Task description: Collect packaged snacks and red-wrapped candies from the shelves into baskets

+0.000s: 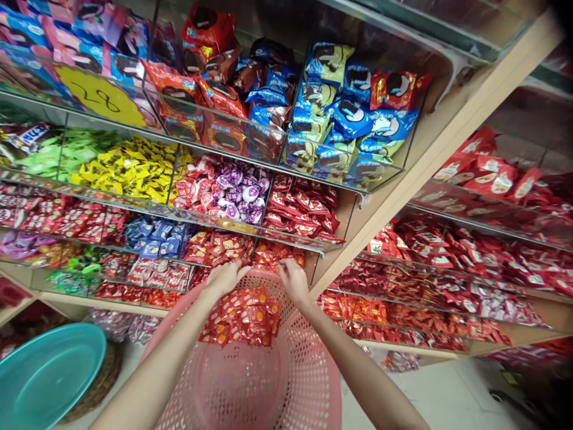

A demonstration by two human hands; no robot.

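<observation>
My left hand (226,278) is over the far left part of the pink basket's rim, in front of a bin of small red packets (219,248). Its thumb stands apart from the bent fingers, and I see nothing in it. My right hand (293,279) is at the far right of the rim, near another bin of red packets (271,255). Its fingers are loosely bent and slightly apart, with nothing visible between them. Between my forearms, the pink perforated basket (308,358) tilts toward the shelf. A pile of red packets with orange spots (244,316) lies inside at its far side.
Clear-fronted shelf bins hold yellow sweets (129,170), purple-and-white sweets (239,188) and blue packets (351,116). A yellow "28" tag (101,95) hangs upper left. A wooden post (430,143) rises at right. A teal basin (49,370) stands at lower left.
</observation>
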